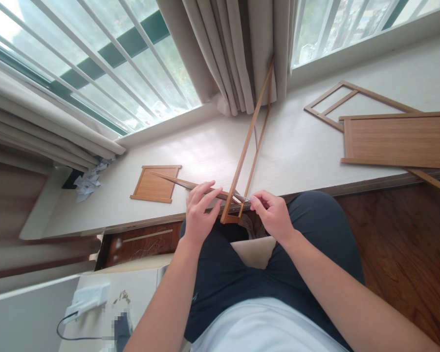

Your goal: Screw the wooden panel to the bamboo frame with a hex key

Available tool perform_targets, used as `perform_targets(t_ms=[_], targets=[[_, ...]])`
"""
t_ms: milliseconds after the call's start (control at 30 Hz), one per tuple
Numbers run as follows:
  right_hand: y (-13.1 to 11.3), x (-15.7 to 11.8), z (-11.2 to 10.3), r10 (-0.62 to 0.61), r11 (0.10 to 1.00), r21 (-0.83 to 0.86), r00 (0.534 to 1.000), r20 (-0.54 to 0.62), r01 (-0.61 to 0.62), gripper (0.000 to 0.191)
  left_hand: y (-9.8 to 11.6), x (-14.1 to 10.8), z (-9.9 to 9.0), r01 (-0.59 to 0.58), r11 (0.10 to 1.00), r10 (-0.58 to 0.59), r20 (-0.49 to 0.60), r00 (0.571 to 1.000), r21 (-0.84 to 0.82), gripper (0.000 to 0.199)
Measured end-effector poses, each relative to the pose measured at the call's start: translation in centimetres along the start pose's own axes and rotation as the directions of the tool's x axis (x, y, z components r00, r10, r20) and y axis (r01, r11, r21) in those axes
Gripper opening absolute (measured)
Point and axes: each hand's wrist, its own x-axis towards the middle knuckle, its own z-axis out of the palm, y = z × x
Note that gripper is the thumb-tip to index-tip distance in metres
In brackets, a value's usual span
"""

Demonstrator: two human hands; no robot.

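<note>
A tall, narrow wooden frame (246, 146) stands tilted at the front edge of the white ledge, its far end by the curtain. A wooden board (181, 182), seen nearly edge-on, reaches left from the frame's near end. My left hand (201, 212) is at this board with its fingers spread, the fingertips close to the frame; whether it bears any weight is unclear. From the other side, my right hand (273, 215) pinches a thin silver tool (245, 198) at the joint of board and frame. Its exact kind is too small to make out.
A small wooden panel (156, 183) lies on the ledge (99, 215) at left. Right of me, a larger panel (399, 139) lies across another frame (322, 100), overhanging the edge. Crumpled paper (90, 183) is at far left. A white cabinet (132, 283) with a power strip (86, 300) stands lower left.
</note>
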Motion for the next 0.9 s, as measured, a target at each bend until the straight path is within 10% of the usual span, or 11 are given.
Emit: perform_targets(t_ms=[100,167,233,333,467,900], targets=[[0.8,0.2,-0.5,0.07,0.996,0.054,0.998,-0.003,-0.07,0.032,-0.7,-2.3,0.5,0.16,0.976,-0.177,-0.11,0.978,-0.147,0.021],[1.5,0.5,-1.1,0.12,0.991,0.054,0.993,0.018,-0.121,0.032,-1.5,-4.1,1.6,0.377,0.868,-0.443,-0.161,0.882,-0.322,0.021],[2.5,0.7,-1.8,0.164,0.986,0.022,0.985,0.06,-0.166,0.031,-2.4,-6.0,3.4,0.579,0.62,-0.73,-0.121,0.672,-0.529,0.024],[4.4,0.9,-2.4,0.203,0.978,-0.069,0.972,0.116,-0.196,0.03,-3.6,-8.2,6.4,0.689,0.077,-0.913,0.226,0.339,-0.721,0.024],[7.5,0.9,-2.6,0.248,0.952,-0.217,0.958,0.141,-0.215,0.03,-4.1,-9.4,9.6,0.735,-0.33,-0.801,0.588,0.115,-0.592,0.015],[12.3,2.2,-1.9,0.339,0.832,-0.517,0.922,0.188,-0.201,0.029,-5.4,-6.7,14.0,0.738,-0.453,-0.466,0.839,0.282,-0.5,0.01]])
